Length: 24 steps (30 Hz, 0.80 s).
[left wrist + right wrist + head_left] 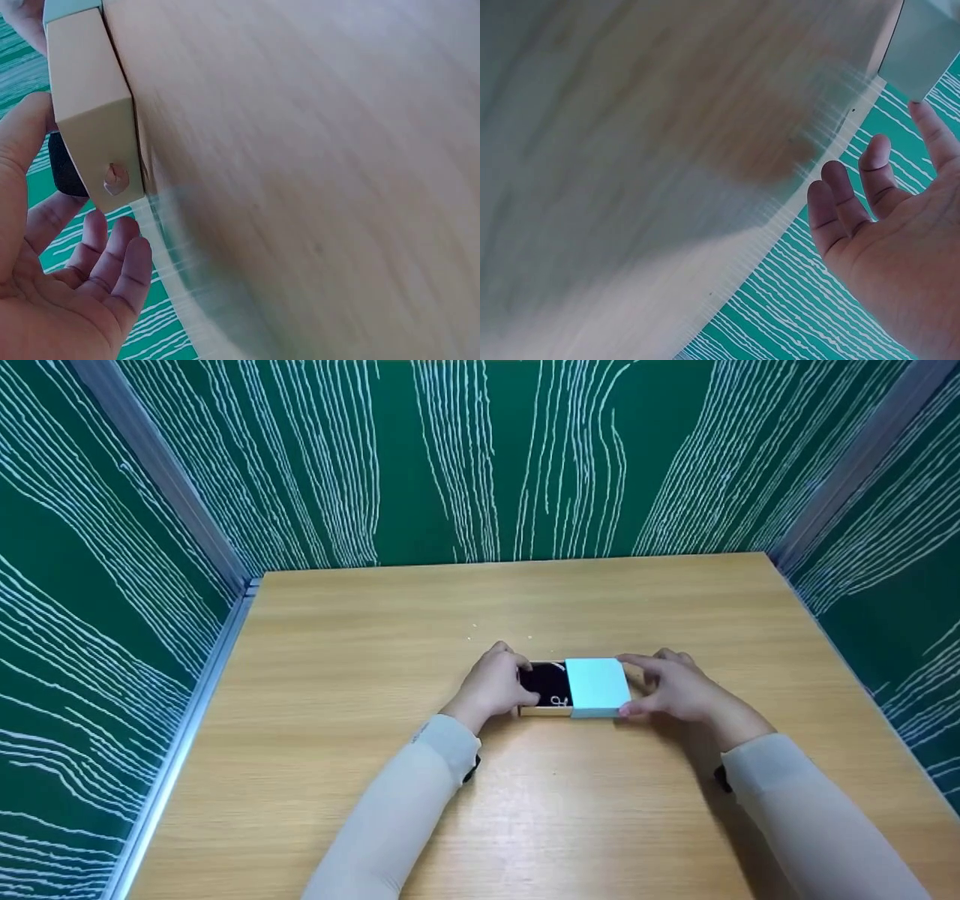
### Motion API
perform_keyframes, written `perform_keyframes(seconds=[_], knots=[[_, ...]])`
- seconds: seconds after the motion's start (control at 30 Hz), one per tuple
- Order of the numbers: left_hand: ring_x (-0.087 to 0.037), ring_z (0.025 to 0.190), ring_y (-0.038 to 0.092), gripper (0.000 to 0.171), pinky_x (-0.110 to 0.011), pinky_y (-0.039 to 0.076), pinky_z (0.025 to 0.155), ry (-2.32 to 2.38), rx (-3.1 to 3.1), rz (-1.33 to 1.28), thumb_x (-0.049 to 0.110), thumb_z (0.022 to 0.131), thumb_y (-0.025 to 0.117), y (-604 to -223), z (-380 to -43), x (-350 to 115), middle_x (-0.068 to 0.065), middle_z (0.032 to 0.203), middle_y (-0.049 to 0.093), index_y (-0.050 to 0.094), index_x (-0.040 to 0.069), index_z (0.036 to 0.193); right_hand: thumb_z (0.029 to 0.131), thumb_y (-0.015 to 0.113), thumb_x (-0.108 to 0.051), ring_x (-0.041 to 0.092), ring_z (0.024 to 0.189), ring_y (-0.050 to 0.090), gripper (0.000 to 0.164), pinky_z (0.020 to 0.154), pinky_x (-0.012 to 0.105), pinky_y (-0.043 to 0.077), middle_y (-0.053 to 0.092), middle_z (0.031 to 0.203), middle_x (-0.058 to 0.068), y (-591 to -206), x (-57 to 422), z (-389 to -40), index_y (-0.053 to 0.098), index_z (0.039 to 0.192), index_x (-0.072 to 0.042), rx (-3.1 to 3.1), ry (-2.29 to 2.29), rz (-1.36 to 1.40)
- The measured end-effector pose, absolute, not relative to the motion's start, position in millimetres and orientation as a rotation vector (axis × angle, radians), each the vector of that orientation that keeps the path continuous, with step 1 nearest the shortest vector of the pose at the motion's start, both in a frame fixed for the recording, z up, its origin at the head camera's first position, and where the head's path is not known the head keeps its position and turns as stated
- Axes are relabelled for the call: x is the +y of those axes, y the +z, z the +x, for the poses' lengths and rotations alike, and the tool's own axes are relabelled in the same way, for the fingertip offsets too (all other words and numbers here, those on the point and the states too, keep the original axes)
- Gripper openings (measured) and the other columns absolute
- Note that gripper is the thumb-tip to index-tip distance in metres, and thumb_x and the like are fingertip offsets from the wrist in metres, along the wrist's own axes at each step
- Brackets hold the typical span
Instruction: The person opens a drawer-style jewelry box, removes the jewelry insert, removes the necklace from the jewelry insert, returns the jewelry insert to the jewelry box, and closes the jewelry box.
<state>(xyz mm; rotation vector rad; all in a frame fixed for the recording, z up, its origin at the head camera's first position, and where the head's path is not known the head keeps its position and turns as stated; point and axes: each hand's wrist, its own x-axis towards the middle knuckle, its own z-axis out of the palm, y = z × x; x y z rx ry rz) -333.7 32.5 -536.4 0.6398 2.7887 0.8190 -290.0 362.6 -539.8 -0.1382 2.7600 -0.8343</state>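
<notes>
A small slide-out box lies on the table, its light-blue sleeve (598,687) on the right and its tan inner tray (546,711) drawn partly out to the left. Inside the tray is a black pad (546,682) bearing a thin, pale looped item (559,701), too small to identify. At the tray's left end, my left hand (491,684) pinches the pad between thumb and index finger; in the left wrist view the black pad (66,169) sticks up past the tray's rim. My right hand (675,686) grips the sleeve's right end with thumb and index finger, other fingers loosely bent.
The wooden table (375,660) carries a few tiny pale specks (529,637) behind the box. Green panels (405,465) with white wavy lines stand at the back and both sides, with metal posts (172,480) at the corners.
</notes>
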Motion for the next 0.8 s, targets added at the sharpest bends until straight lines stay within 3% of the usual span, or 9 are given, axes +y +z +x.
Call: perform_keyframes(seconds=[0.5,0.8], knots=[[-0.013,0.095,0.058,0.054,-0.03,0.052,0.096,0.919,2.721,0.619,0.038,0.079,0.086,-534.0,-332.3,29.3,0.002,0.119,0.053,0.066,0.016,0.124,0.066,0.089,-0.064,0.034,0.116,0.037,0.106,0.087,0.047,0.038,0.054,0.121,0.018,-540.8,363.3,-290.5,0.045,0.157,-0.033,2.763,-0.817,-0.153],[-0.012,0.096,0.059,0.055,-0.029,0.052,0.094,0.957,2.714,0.667,0.037,0.08,0.087,-535.8,-336.4,27.0,0.005,0.117,0.056,0.065,0.014,0.126,0.067,0.09,-0.062,0.033,0.111,0.036,0.105,0.086,0.044,0.035,0.054,0.116,0.018,-540.6,362.7,-291.1,0.046,0.157,-0.032,2.778,-0.829,-0.185]])
